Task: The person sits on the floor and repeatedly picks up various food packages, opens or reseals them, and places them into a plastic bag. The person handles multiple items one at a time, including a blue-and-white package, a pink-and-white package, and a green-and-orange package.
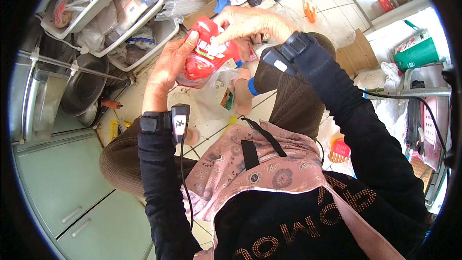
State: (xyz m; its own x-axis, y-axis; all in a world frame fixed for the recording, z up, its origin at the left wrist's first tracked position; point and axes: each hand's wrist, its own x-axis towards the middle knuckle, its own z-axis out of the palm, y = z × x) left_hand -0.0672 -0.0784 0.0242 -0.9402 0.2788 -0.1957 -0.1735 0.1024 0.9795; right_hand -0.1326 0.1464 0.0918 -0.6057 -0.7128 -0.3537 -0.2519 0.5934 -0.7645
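Note:
A red plastic food pouch bearing writing is held up in front of me. My left hand grips its left edge, with the thumb on the front face. My right hand is at the pouch's upper right, its fingers bent against the front and partly behind it; the fingertips are slightly blurred. A clear plastic bag with a green and orange packet in it lies below the pouch, near my feet.
White bins of bagged goods stand at the upper left, above a black frying pan. Mint cabinet doors are at the lower left. An orange plastic piece and a cardboard piece lie on the floor. A green container is at the right.

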